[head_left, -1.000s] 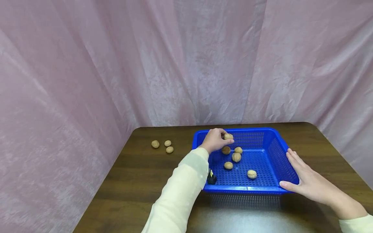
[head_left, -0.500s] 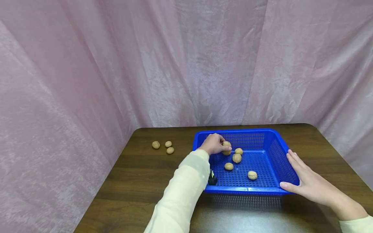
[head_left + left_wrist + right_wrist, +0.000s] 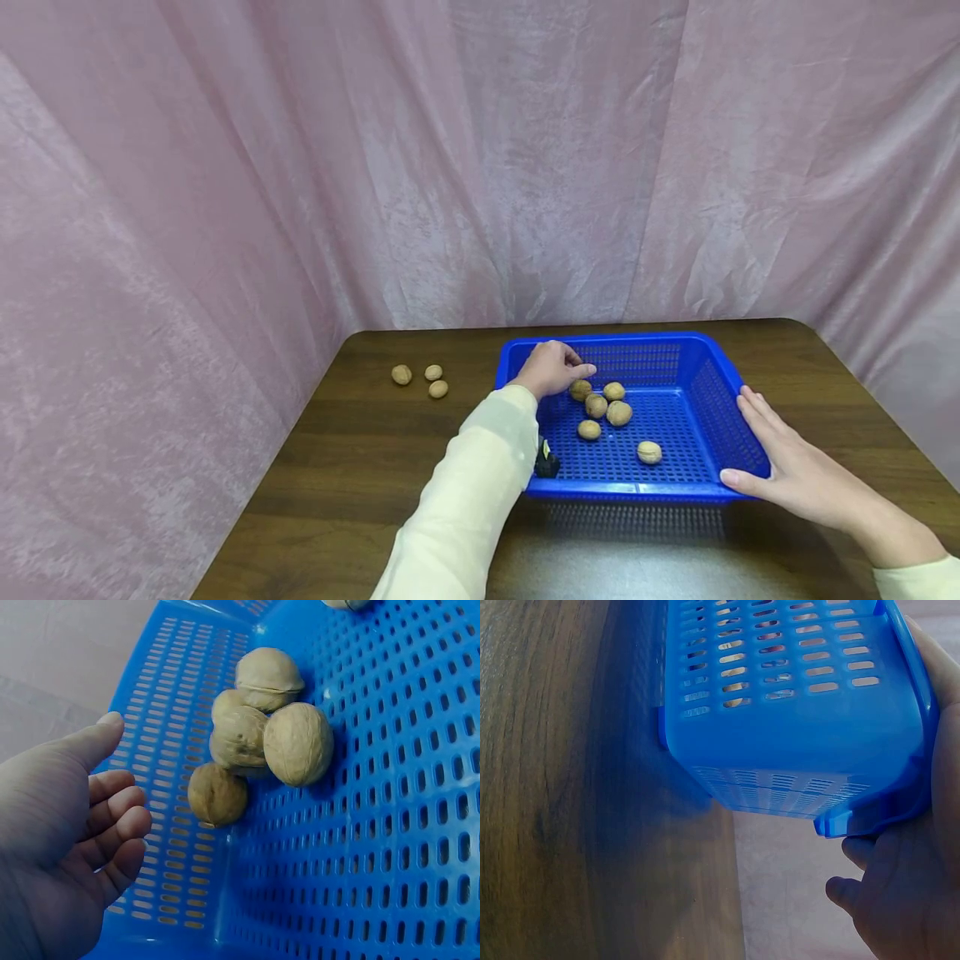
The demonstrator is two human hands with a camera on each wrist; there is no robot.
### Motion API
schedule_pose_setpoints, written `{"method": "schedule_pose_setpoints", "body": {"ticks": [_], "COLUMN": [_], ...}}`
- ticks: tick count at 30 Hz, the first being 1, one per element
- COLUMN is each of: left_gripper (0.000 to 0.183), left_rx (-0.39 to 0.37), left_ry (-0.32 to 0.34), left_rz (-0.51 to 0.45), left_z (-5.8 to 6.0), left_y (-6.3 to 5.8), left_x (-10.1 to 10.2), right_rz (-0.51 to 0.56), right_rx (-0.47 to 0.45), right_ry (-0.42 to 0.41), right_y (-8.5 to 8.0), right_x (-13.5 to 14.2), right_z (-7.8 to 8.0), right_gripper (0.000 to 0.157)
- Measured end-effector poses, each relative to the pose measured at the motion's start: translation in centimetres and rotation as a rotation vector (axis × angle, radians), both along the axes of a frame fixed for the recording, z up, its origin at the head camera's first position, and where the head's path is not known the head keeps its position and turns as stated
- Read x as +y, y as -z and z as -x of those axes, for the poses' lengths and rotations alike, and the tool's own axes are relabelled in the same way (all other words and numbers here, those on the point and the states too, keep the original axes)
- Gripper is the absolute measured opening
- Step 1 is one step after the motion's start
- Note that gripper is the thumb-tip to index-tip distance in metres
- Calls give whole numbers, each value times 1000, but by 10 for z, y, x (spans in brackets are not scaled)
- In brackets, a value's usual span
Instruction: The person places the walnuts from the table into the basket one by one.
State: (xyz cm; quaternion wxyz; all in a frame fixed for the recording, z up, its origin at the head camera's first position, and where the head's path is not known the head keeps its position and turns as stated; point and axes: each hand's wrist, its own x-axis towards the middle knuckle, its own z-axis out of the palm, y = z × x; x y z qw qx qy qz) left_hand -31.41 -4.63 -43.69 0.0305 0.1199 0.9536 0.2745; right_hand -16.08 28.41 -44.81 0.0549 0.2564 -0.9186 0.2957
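My left hand is over the back left part of a blue plastic basket, fingers loosely bent, with nothing between them and the thumb. Below it, several walnuts lie grouped on the perforated floor, close to the basket's wall in the left wrist view. A single walnut rests apart, toward the front. At the basket's front right corner, my right hand rests with long, straight fingers along the right side and the thumb on the front rim. The right wrist view has this hand right at the rim.
Three walnuts sit on the brown wooden table, left of the basket. A pink curtain hangs behind the table and along its sides. A small black device with a yellow mark shows beside the left sleeve.
My left hand has lowered a walnut into the basket and let go of it, then risen slightly. One walnut in the group has shifted a little to the right. The right hand stays put.
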Motion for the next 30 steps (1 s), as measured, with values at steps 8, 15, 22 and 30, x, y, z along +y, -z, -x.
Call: {"method": "schedule_pose_setpoints", "body": {"ticks": [8,15,22,30], "left_gripper": [27,28,26,28], "left_rx": [76,95,139,216], "left_ry": [16,62,111,96], "left_rz": [-142,-170,-204,-202], "left_z": [-5,-16,-33,-40], "left_y": [-21,-58,-97,-110], "left_x": [1,3,-10,-45], "right_rz": [1,-1,-2,19], "right_rx": [-12,-16,-15,-88], "right_ry": [-1,2,0,4], "right_y": [-1,-2,0,-2], "right_x": [-2,0,-1,-1], "right_z": [0,-1,3,6], "right_gripper": [100,100,100,100]}}
